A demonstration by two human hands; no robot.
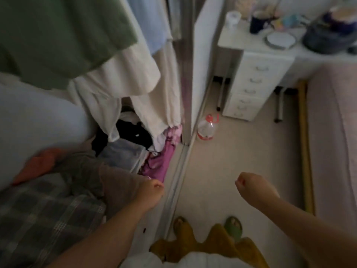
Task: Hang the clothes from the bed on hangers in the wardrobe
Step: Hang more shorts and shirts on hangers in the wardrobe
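Behind brown cloth [116, 182], left hand [150, 192] half-hidden.

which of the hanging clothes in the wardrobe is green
The green top, hanging at the far left and nearest the camera. The garments beside it are cream and pale blue.

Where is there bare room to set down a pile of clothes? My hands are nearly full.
Free: the floor between the wardrobe track, the drawer unit and the bed, past the water bottle. Crowded: the wardrobe bottom, heaped with folded clothes, and the desk top.
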